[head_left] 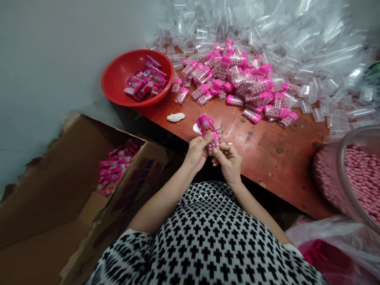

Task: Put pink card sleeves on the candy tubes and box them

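Observation:
In front of my body, just over the table's near edge, both hands hold a small clear tube of pink candy balls (212,148). A shiny pink printed wrapper (205,122) lies against the tube's upper end and sticks out beyond it. My left hand (197,153) is closed, its thumb pressing where wrapper and tube meet. My right hand (229,161) is closed on the tube's lower end with the thumb on top; its other fingers are curled and partly hidden. Beyond them lies a pile of filled tubes with pink caps (234,77).
A red bowl (108,85) with pink wrappers stands at the table's left end, near a crumpled white scrap (175,117). Clear empty tubes (297,35) heap at the back. A tub (344,174) of pink balls sits right. An open cardboard box (38,198) holds pink-wrapped tubes (114,166).

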Motion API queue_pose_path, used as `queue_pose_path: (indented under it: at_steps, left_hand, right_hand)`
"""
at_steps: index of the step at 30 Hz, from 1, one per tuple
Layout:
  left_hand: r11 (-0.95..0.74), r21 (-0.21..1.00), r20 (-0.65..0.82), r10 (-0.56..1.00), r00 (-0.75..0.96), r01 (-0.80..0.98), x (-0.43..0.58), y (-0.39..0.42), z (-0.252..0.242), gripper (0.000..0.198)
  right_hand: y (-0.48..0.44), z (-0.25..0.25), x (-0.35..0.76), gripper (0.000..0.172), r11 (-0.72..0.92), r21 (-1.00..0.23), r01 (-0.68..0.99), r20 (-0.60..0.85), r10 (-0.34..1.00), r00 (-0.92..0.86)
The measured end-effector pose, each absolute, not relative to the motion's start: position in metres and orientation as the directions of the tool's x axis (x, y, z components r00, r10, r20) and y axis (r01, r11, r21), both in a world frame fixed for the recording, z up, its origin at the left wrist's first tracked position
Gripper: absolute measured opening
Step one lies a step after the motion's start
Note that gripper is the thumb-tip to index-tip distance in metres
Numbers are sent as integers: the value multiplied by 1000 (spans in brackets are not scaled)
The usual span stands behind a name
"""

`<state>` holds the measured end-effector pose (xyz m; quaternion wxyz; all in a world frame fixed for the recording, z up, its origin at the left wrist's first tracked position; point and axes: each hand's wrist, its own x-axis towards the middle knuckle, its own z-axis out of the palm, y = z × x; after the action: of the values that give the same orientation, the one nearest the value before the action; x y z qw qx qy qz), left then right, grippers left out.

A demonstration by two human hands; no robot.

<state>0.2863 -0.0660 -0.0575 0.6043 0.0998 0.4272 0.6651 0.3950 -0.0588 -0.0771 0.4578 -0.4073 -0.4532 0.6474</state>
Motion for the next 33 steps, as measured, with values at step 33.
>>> queue_pose_path:
  at_steps: [33]
  left_hand:
    - [135, 740, -393, 882, -261, -659, 292, -74, -57, 35]
  right_hand:
    - [-60, -82, 396, 22, -231, -926, -298, -153, 953, -261]
